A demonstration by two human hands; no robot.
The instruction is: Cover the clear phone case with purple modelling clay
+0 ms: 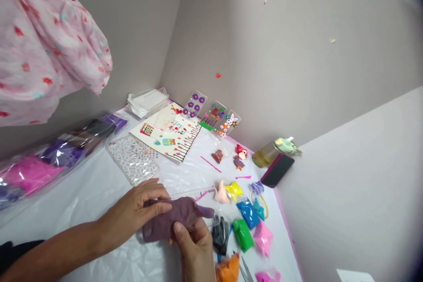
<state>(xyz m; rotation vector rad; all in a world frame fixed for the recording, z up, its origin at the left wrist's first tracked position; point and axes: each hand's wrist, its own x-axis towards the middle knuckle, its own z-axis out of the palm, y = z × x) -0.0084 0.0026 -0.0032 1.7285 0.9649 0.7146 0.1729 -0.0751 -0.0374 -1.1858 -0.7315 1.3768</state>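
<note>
A flattened dark purple piece of clay (172,218) is held up low in the view, over the covered table. My left hand (140,205) grips its left end, with the thumb on top and the other fingers behind. My right hand (196,244) pinches its lower right part between thumb and fingers. A narrow tip of the purple clay sticks out to the right. Behind the clay lies a clear plastic case (214,198), partly hidden by it.
Clay packets, among them green (243,234), blue (248,213) and orange (228,269), lie to the right near scissors (246,271). Farther back are a decorated sheet (158,134), a phone (278,171) and a jar (264,155). Bagged clay (33,172) lies left.
</note>
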